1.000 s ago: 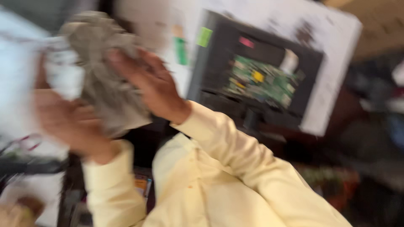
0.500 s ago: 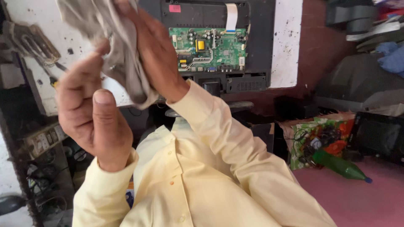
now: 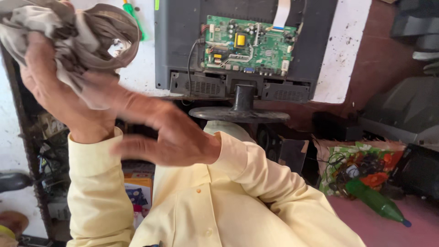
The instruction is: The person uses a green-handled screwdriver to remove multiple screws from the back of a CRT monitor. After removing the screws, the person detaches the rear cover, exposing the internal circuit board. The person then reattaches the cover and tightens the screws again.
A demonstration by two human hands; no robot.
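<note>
My left hand (image 3: 59, 98) is raised at the upper left, closed on a crumpled grey cloth (image 3: 77, 36). My right hand (image 3: 169, 135) hangs just below it, near the left wrist, blurred, fingers spread and holding nothing. Both arms wear pale yellow shirt sleeves. Behind the hands a flat screen (image 3: 178, 55) lies face down on a white table (image 3: 343, 55), its back cover off, showing a green circuit board (image 3: 249, 45). The screen's round black stand base (image 3: 240, 114) points toward me.
A green-handled screwdriver (image 3: 132, 16) lies on the table beside the cloth. A white ribbon cable (image 3: 281, 11) runs up from the board. At the lower right a printed bag of tangled wires (image 3: 361, 169) and a green bottle (image 3: 375, 201) rest on a pink surface. Dark casings stand at right.
The cloth has passed from my right hand to my left. My right hand has let go and dropped below the left. The view has shifted left and closer.
</note>
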